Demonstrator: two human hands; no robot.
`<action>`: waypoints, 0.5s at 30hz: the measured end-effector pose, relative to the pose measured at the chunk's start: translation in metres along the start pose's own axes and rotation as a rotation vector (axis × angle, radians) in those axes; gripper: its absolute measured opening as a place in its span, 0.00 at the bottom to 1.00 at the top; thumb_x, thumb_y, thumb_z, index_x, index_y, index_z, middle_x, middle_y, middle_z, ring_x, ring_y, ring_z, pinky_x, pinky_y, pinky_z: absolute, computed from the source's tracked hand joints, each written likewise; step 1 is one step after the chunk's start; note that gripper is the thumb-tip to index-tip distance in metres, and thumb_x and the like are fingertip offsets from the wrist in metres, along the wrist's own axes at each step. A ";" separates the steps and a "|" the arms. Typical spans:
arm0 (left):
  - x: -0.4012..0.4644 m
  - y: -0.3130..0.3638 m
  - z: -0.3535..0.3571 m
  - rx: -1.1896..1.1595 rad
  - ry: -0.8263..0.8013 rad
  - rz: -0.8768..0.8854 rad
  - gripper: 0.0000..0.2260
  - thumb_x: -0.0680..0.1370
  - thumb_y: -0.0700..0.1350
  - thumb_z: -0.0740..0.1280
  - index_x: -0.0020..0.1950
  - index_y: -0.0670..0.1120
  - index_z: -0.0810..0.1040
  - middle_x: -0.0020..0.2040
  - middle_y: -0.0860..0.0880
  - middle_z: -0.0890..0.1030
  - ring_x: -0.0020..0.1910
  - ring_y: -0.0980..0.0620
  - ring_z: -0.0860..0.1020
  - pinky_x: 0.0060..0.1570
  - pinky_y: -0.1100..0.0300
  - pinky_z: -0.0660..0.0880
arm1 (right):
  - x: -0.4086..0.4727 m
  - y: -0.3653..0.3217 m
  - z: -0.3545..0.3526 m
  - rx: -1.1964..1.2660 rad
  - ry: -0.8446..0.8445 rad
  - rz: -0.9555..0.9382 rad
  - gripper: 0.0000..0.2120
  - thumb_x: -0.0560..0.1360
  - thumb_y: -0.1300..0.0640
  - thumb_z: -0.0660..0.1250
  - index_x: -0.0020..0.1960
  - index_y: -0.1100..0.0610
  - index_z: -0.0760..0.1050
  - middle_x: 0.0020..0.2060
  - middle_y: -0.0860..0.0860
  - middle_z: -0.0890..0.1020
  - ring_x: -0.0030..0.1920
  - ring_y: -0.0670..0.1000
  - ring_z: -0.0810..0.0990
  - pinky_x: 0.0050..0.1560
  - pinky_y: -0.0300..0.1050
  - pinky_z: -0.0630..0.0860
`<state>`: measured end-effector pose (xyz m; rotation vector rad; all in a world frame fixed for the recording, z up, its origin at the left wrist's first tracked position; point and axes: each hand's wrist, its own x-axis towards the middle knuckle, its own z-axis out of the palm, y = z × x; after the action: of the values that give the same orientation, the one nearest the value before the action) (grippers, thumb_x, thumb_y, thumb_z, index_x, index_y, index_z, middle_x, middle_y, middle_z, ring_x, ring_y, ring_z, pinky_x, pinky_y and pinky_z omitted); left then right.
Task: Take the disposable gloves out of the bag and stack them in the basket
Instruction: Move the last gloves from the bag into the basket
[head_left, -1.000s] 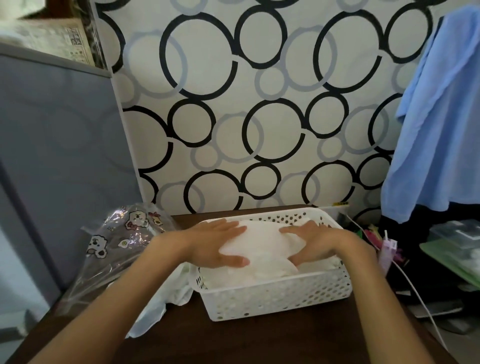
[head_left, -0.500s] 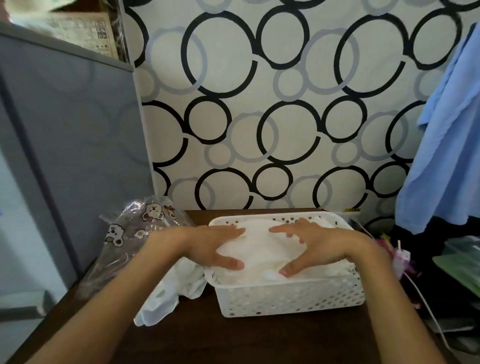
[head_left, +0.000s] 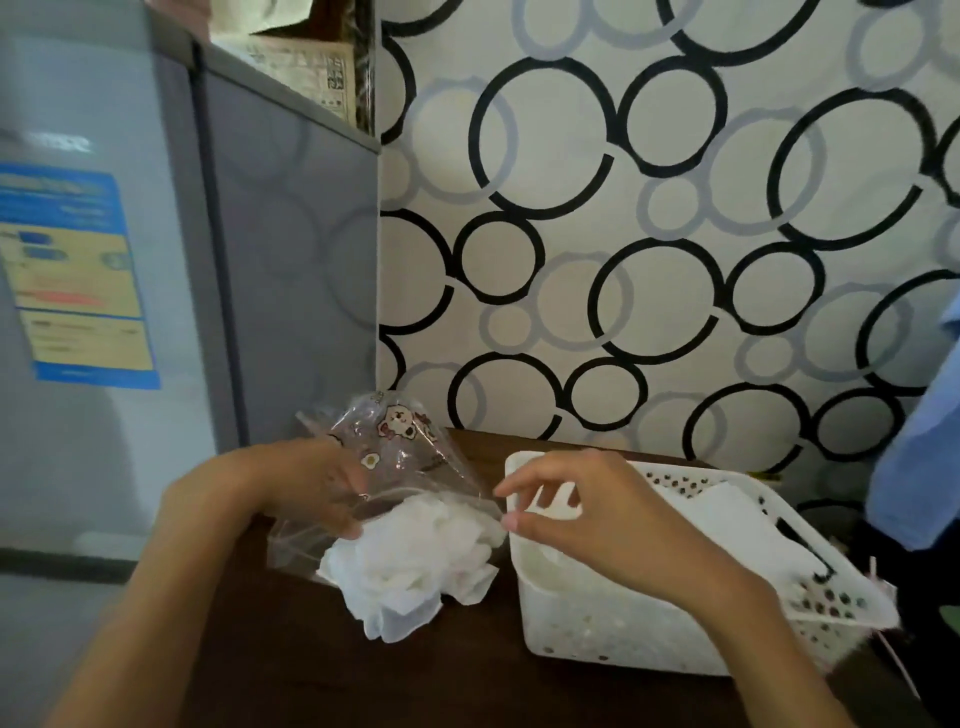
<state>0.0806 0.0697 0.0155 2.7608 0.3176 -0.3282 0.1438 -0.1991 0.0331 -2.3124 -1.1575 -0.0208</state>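
Left hand (head_left: 311, 488) grips the mouth edge of the clear cartoon-print bag (head_left: 395, 447), fingers curled over the plastic, thumb underneath. Right hand (head_left: 587, 514) sits just right of that grip, above the near-left corner of the basket (head_left: 623, 618). Its thumb and forefinger are close together at the bag's right edge; whether they actually pinch the plastic, can't tell, too blurred. Other fingers loosely curled.

Crumpled white gloves (head_left: 410, 561) spill from the bag mouth directly below and between the two hands, lying on the dark wood table (head_left: 415, 686), touching the bag, just left of the basket wall.

White perforated basket lies to the right of both hands, tilted in view, with a flat stack of white gloves (head_left: 727, 525) inside, beyond the right wrist.

Behind the left hand: grey fridge (head_left: 156, 312) with a blue-yellow sticker (head_left: 72, 275). Circle-pattern wallpaper (head_left: 649, 234) behind the bag. Blue cloth (head_left: 919, 457) hangs far right.
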 end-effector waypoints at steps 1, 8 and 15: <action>0.000 -0.005 0.001 0.002 -0.031 -0.012 0.16 0.72 0.54 0.73 0.58 0.57 0.75 0.58 0.59 0.76 0.58 0.56 0.75 0.61 0.58 0.73 | 0.007 -0.014 0.015 -0.037 -0.019 -0.020 0.11 0.71 0.40 0.68 0.52 0.41 0.79 0.43 0.38 0.80 0.45 0.38 0.76 0.45 0.36 0.73; 0.014 -0.019 0.009 -0.146 0.090 0.026 0.09 0.79 0.49 0.65 0.39 0.53 0.76 0.41 0.52 0.79 0.39 0.55 0.76 0.43 0.60 0.73 | 0.050 -0.037 0.072 -0.394 -0.214 0.070 0.11 0.74 0.49 0.68 0.54 0.50 0.81 0.52 0.49 0.81 0.55 0.52 0.78 0.46 0.43 0.68; 0.012 -0.023 0.007 -0.223 0.074 0.035 0.05 0.78 0.49 0.66 0.44 0.51 0.80 0.46 0.51 0.81 0.48 0.50 0.79 0.52 0.55 0.76 | 0.071 -0.030 0.052 0.006 -0.147 0.121 0.02 0.70 0.53 0.74 0.40 0.47 0.82 0.38 0.43 0.81 0.42 0.43 0.79 0.48 0.39 0.75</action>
<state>0.0852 0.0901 -0.0014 2.5592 0.3048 -0.1699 0.1549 -0.1078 0.0204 -2.4073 -1.0833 0.1996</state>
